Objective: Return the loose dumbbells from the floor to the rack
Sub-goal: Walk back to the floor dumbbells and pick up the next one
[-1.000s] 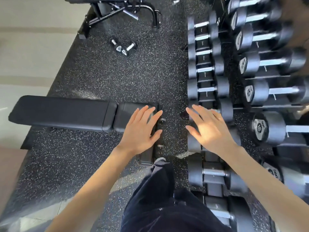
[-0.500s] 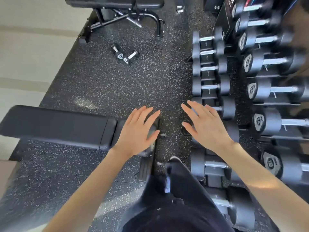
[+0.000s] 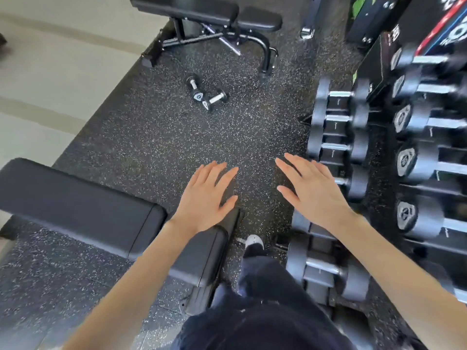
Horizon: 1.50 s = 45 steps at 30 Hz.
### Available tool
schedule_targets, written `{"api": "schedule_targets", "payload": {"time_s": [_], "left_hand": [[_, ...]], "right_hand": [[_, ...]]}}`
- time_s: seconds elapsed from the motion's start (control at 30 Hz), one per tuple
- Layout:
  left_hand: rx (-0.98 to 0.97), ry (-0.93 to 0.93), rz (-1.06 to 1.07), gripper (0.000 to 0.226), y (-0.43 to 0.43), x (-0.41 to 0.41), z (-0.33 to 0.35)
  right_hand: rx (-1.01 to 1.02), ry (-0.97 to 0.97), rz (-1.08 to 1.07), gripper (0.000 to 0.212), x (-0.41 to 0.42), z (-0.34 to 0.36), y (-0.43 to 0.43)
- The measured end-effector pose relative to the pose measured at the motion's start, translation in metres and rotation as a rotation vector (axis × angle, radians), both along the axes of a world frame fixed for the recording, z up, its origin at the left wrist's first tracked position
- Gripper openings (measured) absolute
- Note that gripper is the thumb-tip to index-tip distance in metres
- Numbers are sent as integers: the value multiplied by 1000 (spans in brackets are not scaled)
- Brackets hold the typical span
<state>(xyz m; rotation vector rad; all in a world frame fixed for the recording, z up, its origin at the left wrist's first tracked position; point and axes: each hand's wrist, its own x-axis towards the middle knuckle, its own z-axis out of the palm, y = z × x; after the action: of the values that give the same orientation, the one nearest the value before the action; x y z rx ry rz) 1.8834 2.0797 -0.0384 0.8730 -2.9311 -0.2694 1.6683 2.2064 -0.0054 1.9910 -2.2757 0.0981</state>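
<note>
Since the earlier frames the view has advanced along the floor. The pair of small loose dumbbells with black heads and chrome handles (image 3: 206, 93) now sits nearer. The far black padded bench on a tubular steel frame (image 3: 207, 11) shows more fully. The near flat black padded bench (image 3: 75, 203) has slid toward the lower left.

Left hand (image 3: 206, 195) and right hand (image 3: 313, 190) are held out palm down above the black speckled rubber floor (image 3: 177, 137). Both are empty. The left fingers (image 3: 217, 173) and right fingers (image 3: 300, 165) are straight and slightly spread, touching nothing.

The loose dumbbells lie on the floor well beyond the left fingertips, ahead and a little to their left. The two touch at their near heads to form a V.

The black steel dumbbell rack (image 3: 333, 127) stands just right of the right fingers. Its two tiers are filled with black round-headed dumbbells (image 3: 417, 162). The right palm overlaps the lower tier in the view.

Grey shield-shaped emblems (image 3: 405, 161) mark the end caps of the upper-tier dumbbells. Motion blur leaves their writing unreadable. White lettering on a black panel (image 3: 454, 34), far beyond the right fingers, is cut by the frame edge and cannot be read.

A white shoe toe (image 3: 254, 241) and dark trousers (image 3: 265, 286) show below the wrists.
</note>
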Motion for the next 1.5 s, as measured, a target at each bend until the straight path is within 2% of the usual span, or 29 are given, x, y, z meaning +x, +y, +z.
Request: {"api": "schedule_targets", "payload": {"time_s": [0.23,0.57,0.87,1.27,1.5], "left_hand": [[-10,55,37,59,-52,-95,13],[15,-28,152,61,-109,-128,4],[23,-48,141,62,-194,-188,-3],[64,-16,196,61,-400,-269,-12],[72,-33,208,63,-498,-304,-11]], "right_hand": [[58,-48,82,55,-92,8,-80],[92,-94,150,55,-153,2,-143],[100,-80,134,55,-207,-13,-219],[167,-62,177,54,-289,0,-454],[239,-71,211,55,-320,-6,-550]]}}
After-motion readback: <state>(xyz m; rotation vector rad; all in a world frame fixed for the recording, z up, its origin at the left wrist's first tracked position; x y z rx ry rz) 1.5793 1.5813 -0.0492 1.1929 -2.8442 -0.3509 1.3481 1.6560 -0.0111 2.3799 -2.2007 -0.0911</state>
